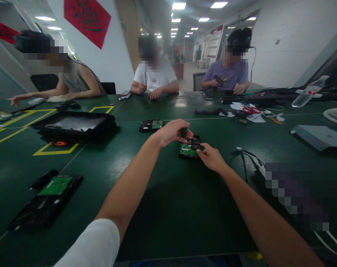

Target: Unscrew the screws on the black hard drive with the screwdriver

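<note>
A hard drive (pixel 188 151) with a green circuit board lies flat on the table in front of me. Over its far part, my left hand (pixel 172 132) is closed round a short dark screwdriver-like tool (pixel 184 132), pointing down at the drive; its tip is too small to make out. The thumb and forefinger of my right hand (pixel 210 155) grip the drive's right edge. A second hard drive (pixel 151 125) lies beyond my left wrist, apart from both hands.
At the left are a black tray (pixel 74 124), an orange-and-black tool (pixel 58 143) and a black device with a green board (pixel 55 185). At the right are a grey metal box (pixel 320 137), cables (pixel 248 157) and a plastic bottle (pixel 309 92). Three people sit across the table.
</note>
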### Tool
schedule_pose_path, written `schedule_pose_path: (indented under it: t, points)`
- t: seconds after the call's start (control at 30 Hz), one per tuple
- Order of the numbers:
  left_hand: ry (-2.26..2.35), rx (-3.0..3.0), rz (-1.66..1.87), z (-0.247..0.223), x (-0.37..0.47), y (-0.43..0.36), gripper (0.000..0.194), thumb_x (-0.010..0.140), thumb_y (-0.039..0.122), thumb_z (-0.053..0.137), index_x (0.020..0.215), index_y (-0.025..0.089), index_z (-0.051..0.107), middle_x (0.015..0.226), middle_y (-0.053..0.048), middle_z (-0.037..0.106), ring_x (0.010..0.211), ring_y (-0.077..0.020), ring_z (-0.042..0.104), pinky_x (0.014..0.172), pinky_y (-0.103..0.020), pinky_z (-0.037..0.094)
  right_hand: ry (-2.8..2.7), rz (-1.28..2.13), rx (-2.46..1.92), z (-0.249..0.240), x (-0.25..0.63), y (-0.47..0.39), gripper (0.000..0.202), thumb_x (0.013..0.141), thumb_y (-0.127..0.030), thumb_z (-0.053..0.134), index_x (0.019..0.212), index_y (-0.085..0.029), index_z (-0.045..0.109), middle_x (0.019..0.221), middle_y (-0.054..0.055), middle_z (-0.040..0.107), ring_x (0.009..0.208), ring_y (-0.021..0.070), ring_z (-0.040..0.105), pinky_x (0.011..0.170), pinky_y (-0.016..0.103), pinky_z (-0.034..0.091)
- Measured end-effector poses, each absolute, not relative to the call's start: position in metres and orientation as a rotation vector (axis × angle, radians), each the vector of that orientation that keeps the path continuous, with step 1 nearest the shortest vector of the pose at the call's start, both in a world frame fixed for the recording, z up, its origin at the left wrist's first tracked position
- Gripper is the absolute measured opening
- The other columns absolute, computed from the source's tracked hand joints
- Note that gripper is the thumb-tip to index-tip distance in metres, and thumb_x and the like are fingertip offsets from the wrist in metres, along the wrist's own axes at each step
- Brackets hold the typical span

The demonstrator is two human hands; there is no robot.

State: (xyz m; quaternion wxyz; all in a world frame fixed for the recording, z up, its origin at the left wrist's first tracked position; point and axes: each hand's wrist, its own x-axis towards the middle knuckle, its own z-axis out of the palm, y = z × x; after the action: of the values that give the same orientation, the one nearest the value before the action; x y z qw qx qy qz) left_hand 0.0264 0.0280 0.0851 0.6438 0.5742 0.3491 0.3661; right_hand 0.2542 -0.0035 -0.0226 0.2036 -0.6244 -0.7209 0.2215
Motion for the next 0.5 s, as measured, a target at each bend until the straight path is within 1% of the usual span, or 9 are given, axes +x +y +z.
schedule_pose_path:
  t: [0.17, 0.27, 0.4, 0.5]
  points:
    - [0.803, 1.401, 0.839, 0.0843, 0.0214, 0.0343, 0.021, 0.086, 0.035, 0.062, 0.087, 0.014, 0.068, 0.086, -0.007, 0.064, 0.083, -0.0173, 0.063, 0.064, -0.027, 0.056, -2.01, 0.611, -1.741, -0.0242, 0.2546, -0.002, 0.045, 0.103, -0.04, 0.053, 0.141, -0.016, 0.053, 0.085, 0.005, 0.075, 0.077, 0.021, 0.069, 0.065, 0.029, 0.042]
    - [0.828, 1.412, 0.841, 0.0852, 0.0195, 0.0343, 0.022, 0.085, 0.034, 0.063, 0.09, 0.014, 0.07, 0.087, -0.007, 0.063, 0.083, -0.0178, 0.063, 0.063, -0.028, 0.056, -2.008, 0.608, -1.749, -0.026, 0.2554, -0.0009, 0.044, 0.103, -0.039, 0.053, 0.14, -0.016, 0.054, 0.085, 0.004, 0.075, 0.076, 0.0204, 0.069, 0.065, 0.028, 0.041]
    - [0.811, 1.364, 0.785, 0.0878, 0.0222, 0.029, 0.023, 0.086, 0.035, 0.061, 0.095, 0.015, 0.066, 0.083, -0.009, 0.068, 0.078, -0.0193, 0.065, 0.061, -0.03, 0.055, -2.005, 0.607, -1.747, -0.0272, 0.256, -0.0005, 0.045, 0.103, -0.039, 0.053, 0.141, -0.016, 0.053, 0.085, 0.004, 0.075, 0.075, 0.0195, 0.069, 0.066, 0.028, 0.042]
    - [0.795, 1.327, 0.801, 0.088, 0.0256, 0.027, 0.019, 0.087, 0.034, 0.06, 0.091, 0.015, 0.062, 0.08, -0.01, 0.07, 0.076, -0.0204, 0.067, 0.061, -0.031, 0.055, -2.015, 0.615, -1.753, -0.0251, 0.2554, -0.0012, 0.047, 0.103, -0.04, 0.053, 0.143, -0.014, 0.052, 0.086, 0.004, 0.075, 0.077, 0.0199, 0.069, 0.066, 0.029, 0.043]
